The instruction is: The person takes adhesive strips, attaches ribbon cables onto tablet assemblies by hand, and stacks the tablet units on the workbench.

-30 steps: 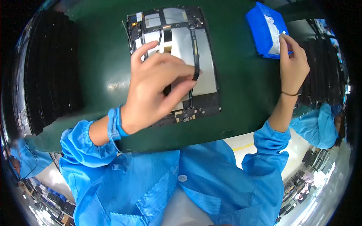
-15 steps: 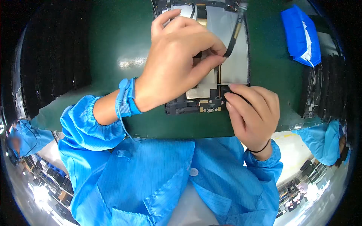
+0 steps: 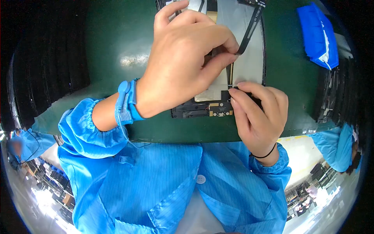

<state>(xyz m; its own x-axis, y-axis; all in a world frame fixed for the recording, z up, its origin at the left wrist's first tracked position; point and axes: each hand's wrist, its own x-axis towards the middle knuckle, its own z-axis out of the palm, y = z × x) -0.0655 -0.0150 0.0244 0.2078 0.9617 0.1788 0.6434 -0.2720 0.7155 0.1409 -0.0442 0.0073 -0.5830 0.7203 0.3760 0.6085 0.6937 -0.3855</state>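
Note:
An opened tablet-like device (image 3: pixel 249 70) with a silver inner surface lies on the green table. My left hand (image 3: pixel 183 58) is over it, thumb and index finger pinching a black flex cable (image 3: pixel 251 27) with small white print. The cable's upper part stands up toward the top right, and a narrow strip runs down below the pinch. My right hand (image 3: pixel 263 109) is at the device's lower right corner, fingertips close together by the strip's lower end. Whatever lies under those fingertips is hidden. Beside them sits a small circuit board (image 3: pixel 221 110) with gold-coloured pads.
A blue bin (image 3: pixel 317 37) with white material inside is at the right on the green table (image 3: pixel 113 35). Dark stacked items (image 3: pixel 46 70) line the left edge, and more (image 3: pixel 331 93) stand at the right. Blue-clothed people appear at both sides.
The device sits slightly farther right and up in view. The cable's upper part is now sharper, its print readable in part. Both hands keep nearly the same pose, the right fingertips slightly closer to the strip.

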